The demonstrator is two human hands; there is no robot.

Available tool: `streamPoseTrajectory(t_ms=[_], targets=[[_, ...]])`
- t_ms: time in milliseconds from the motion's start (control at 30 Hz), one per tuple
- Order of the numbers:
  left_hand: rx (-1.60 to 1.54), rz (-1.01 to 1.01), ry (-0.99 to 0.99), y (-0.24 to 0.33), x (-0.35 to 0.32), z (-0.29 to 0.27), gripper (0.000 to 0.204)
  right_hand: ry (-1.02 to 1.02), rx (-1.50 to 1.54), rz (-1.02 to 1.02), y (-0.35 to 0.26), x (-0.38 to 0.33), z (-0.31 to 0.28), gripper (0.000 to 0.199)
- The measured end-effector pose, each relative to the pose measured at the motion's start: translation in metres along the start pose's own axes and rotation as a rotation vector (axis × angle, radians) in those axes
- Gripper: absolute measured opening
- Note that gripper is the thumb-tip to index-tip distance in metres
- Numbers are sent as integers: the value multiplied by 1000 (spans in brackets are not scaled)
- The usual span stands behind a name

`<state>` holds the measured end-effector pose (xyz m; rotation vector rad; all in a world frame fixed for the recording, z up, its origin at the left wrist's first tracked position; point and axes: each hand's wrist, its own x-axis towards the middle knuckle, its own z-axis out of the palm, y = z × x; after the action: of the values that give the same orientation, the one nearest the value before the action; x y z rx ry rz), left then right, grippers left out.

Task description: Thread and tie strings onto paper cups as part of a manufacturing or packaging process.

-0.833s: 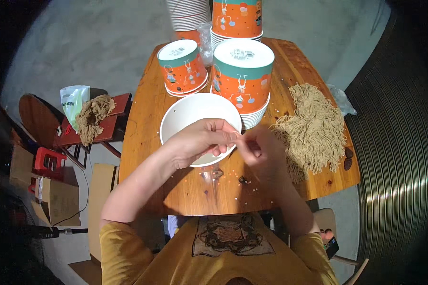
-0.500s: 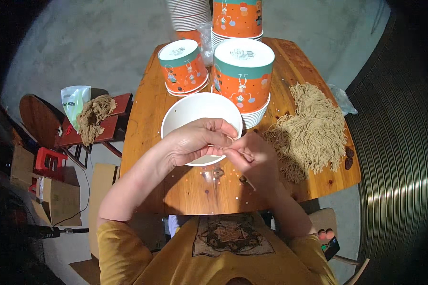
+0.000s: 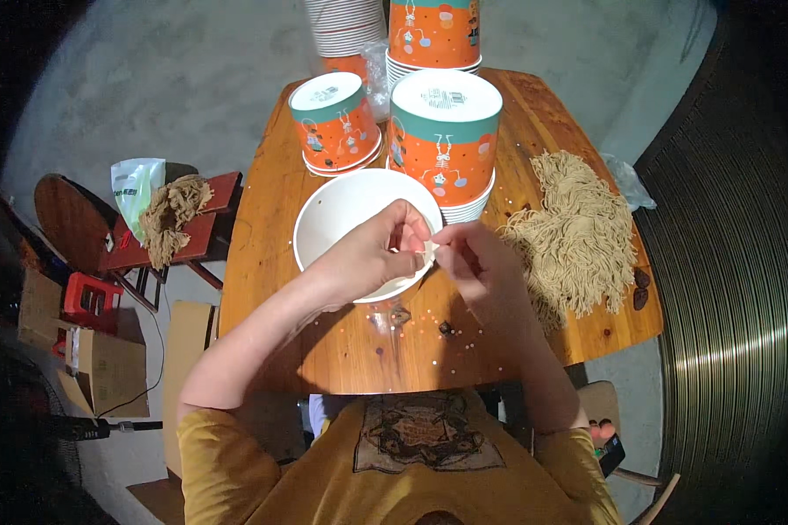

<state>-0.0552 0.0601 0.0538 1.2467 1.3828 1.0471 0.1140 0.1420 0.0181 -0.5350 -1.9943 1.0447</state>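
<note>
A white paper bucket (image 3: 341, 206) rests on the table with its wide mouth toward me; a small dark hole shows near its far left rim. My left hand (image 3: 381, 249) lies over its mouth, thumb and fingers pinched at the right side of the rim. Facing it, my right hand (image 3: 481, 262) is pinched just outside that rim. A small pale piece of cord (image 3: 430, 248) shows between the two sets of fingertips; most of it is hidden by the fingers. To the right of my right hand lies a heap of tan cords (image 3: 578, 232).
Upside-down orange and green buckets (image 3: 446, 140) stand stacked behind the white one, with a smaller stack (image 3: 335, 122) beside them. Tiny pale dots are scattered over the wooden table (image 3: 368, 359). More tan cord (image 3: 173, 214) lies on a red chair (image 3: 140, 254) at left.
My fingers have shifted around the rim, the left knuckles rising and the right hand tilting upward. The loose cord end that hung below my right hand no longer shows.
</note>
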Motion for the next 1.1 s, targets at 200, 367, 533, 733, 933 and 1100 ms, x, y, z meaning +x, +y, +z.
streamPoseTrajectory(t_ms=[200,367,533,733,933,1100], targets=[[241,249,161,1,-7,7,25,-108,-124,-26,-7,4,0,18],[865,698,171,7,-11,9,39,-101,-104,-60,-2,6,0,12],[743,626,81,9,-10,5,41,-90,-59,-9,3,4,4,8],[591,460,261,-4,-15,-3,31,-78,156,84,4,4,12,8],[565,317,354,4,-22,15,12,-47,129,70,6,3,14,9],[501,274,329,0,-17,17,11,-21,70,41,2,1,13,9]])
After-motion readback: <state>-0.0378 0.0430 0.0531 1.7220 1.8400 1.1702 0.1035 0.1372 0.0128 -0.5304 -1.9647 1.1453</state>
